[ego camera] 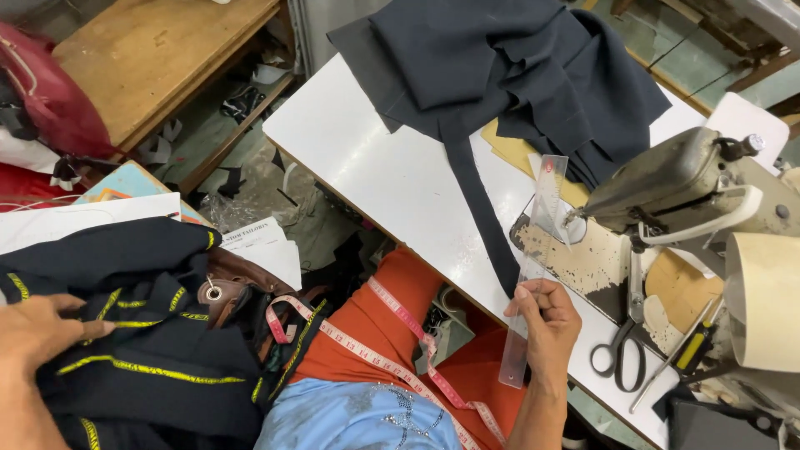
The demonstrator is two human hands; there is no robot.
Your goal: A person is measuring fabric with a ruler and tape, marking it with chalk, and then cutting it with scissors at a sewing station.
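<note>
My right hand [546, 325] grips a clear plastic ruler [537, 242] near its lower end, over the front edge of a white sewing table [375, 158]. The ruler slants up toward the needle area of a worn grey sewing machine [683, 183]. A narrow dark fabric strip [483, 217] runs down the table just left of the ruler, from a heap of dark navy cloth [517, 67]. My left hand [42, 333] rests with fingers spread on a dark garment with yellow chalk-like stitching lines [150, 333] at the lower left. A pink measuring tape [400, 358] lies across my lap.
Black-handled scissors [621, 350] and a yellow-handled screwdriver [692, 350] lie at the table's right. A wooden bench [158, 58] and a red bag [50, 92] stand at the upper left. Fabric scraps litter the floor [250, 158]. White papers [267, 246] sit beside the dark garment.
</note>
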